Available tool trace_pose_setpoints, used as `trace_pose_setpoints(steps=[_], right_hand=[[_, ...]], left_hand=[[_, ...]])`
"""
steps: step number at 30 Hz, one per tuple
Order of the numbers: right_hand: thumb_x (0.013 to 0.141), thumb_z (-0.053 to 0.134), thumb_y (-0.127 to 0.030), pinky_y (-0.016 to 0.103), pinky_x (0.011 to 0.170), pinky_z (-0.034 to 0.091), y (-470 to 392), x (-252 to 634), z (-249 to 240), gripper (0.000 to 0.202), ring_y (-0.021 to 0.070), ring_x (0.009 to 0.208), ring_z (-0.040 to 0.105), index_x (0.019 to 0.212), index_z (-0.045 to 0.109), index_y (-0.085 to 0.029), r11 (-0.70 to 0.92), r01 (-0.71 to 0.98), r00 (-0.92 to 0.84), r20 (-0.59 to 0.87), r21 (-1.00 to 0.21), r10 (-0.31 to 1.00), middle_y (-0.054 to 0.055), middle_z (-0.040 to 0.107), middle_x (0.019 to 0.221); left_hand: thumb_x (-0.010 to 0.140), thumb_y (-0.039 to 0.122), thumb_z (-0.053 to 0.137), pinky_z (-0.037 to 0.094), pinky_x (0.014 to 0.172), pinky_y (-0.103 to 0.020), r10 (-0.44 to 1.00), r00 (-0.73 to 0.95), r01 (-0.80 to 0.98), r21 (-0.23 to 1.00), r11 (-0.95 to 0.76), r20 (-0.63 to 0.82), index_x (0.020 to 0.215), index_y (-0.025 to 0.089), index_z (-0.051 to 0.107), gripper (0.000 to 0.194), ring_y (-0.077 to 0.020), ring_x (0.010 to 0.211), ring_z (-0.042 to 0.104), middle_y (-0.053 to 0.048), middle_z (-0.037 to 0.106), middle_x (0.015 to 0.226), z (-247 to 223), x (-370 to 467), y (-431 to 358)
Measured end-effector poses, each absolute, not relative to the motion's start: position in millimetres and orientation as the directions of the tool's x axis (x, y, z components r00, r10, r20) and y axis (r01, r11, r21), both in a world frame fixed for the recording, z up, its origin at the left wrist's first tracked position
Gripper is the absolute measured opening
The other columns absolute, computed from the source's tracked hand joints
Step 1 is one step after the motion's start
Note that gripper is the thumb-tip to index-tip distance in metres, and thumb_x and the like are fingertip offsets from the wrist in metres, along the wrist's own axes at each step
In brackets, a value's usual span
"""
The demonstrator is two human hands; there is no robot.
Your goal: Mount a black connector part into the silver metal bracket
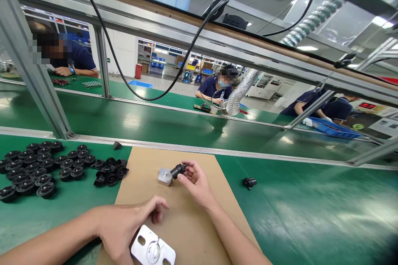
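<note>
Head view: a small black part goes to a metal block on the brown mat.

Head view: the right hand (194, 182) pinches a small black part (178, 170) between thumb and fingertips, its end touching or just beside the small metal block (164, 176) that sits on the brown mat (199, 215). The left hand (124, 225) lies curled, fingers narrow, resting on the edge of a flat metal plate (153, 249) with slots, pinning it rather than gripping it. A heap of black round parts (37, 167) lies well to the left on the green bench (311, 211); one loose black piece (249, 182) lies to the right. To do this well, I judge the part should stay square to the block and the pinch should be kept light.
</note>
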State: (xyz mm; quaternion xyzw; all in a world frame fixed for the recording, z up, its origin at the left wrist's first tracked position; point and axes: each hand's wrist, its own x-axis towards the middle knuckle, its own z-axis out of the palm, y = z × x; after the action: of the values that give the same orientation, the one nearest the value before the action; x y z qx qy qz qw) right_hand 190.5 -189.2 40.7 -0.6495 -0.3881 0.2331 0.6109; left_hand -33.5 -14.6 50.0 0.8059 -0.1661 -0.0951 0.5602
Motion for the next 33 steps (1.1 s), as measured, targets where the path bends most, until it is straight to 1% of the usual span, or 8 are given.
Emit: trace_pose_setpoints(steps=[3,7,10,12,17,23,30,33], right_hand=[[0.091,0.075,-0.043,0.040,0.094,0.056,-191.1,192.2,40.7,0.054,0.0233,0.104,0.067,0.134,0.052,-0.020,0.038,0.277,0.572,0.197,-0.960,0.796,0.013,0.069,0.118],[0.093,0.071,-0.035,0.037,0.089,0.056,-196.7,186.2,49.0,0.046,0.0207,0.096,0.066,0.134,0.056,-0.022,0.039,0.463,0.510,0.302,-0.885,0.806,0.010,0.068,0.115],[0.091,0.070,-0.028,0.035,0.086,0.056,-201.1,177.3,59.1,0.043,0.0191,0.091,0.064,0.132,0.059,-0.023,0.063,0.610,0.382,0.363,-0.790,0.850,0.008,0.068,0.111],[0.091,0.068,-0.024,0.034,0.083,0.056,-202.4,171.6,63.5,0.043,0.0189,0.089,0.064,0.133,0.058,-0.024,0.080,0.668,0.304,0.369,-0.740,0.878,0.006,0.069,0.109],[0.090,0.067,-0.021,0.033,0.078,0.054,-200.7,166.0,62.7,0.044,0.0188,0.084,0.062,0.133,0.057,-0.025,0.104,0.747,0.210,0.381,-0.656,0.900,0.006,0.071,0.107],[0.090,0.067,-0.022,0.033,0.075,0.052,-199.4,164.6,62.7,0.045,0.0195,0.080,0.061,0.133,0.056,-0.025,0.128,0.780,0.136,0.366,-0.612,0.920,0.006,0.069,0.100],[0.091,0.067,-0.025,0.029,0.067,0.048,-198.4,163.1,65.2,0.045,0.0167,0.075,0.059,0.135,0.058,-0.024,0.023,0.682,0.194,0.211,-0.731,0.958,0.004,0.069,0.099],[0.090,0.071,-0.028,0.031,0.077,0.053,-196.1,166.3,63.1,0.044,0.0193,0.090,0.065,0.133,0.061,-0.023,0.046,0.664,0.203,0.239,-0.746,0.949,0.007,0.069,0.111]], left_hand=[[0.068,0.026,0.086,0.050,0.078,-0.027,-0.290,0.957,-0.089,0.949,-0.302,-0.002,0.136,0.030,0.040,0.083,-0.0202,0.091,0.060,-0.001,0.059,0.114,51.6,-34.0,-20.1],[0.082,0.023,0.075,0.049,0.088,-0.032,-0.013,0.998,-0.065,0.908,-0.414,0.066,0.129,0.028,0.049,0.054,-0.0222,0.098,0.062,-0.003,0.064,0.115,45.5,-28.9,-25.2],[0.087,0.023,0.071,0.048,0.092,-0.037,0.158,0.984,0.006,0.863,-0.505,0.086,0.131,0.027,0.048,0.050,-0.0252,0.104,0.061,-0.005,0.065,0.120,40.5,-24.1,-26.3],[0.086,0.022,0.071,0.047,0.092,-0.037,0.216,0.972,0.030,0.858,-0.513,0.095,0.130,0.027,0.049,0.050,-0.0254,0.105,0.060,-0.005,0.064,0.123,39.0,-21.8,-26.2],[0.085,0.024,0.072,0.045,0.085,-0.035,0.243,0.965,0.017,0.894,-0.448,0.103,0.125,0.027,0.050,0.046,-0.0210,0.093,0.054,-0.002,0.063,0.115,39.6,-20.1,-23.8],[0.087,0.028,0.071,0.044,0.084,-0.034,0.240,0.965,-0.007,0.925,-0.380,0.106,0.123,0.025,0.048,0.043,-0.0194,0.091,0.052,-0.002,0.065,0.115,39.4,-18.7,-22.0],[0.087,0.032,0.070,0.045,0.082,-0.034,0.228,0.969,-0.017,0.941,-0.338,0.099,0.124,0.023,0.049,0.044,-0.0193,0.090,0.055,-0.006,0.067,0.116,41.8,-15.6,-19.4],[0.088,0.035,0.071,0.045,0.080,-0.033,0.222,0.971,-0.009,0.948,-0.317,0.083,0.125,0.022,0.049,0.045,-0.0191,0.088,0.055,-0.007,0.068,0.113,43.6,-13.6,-16.7]])
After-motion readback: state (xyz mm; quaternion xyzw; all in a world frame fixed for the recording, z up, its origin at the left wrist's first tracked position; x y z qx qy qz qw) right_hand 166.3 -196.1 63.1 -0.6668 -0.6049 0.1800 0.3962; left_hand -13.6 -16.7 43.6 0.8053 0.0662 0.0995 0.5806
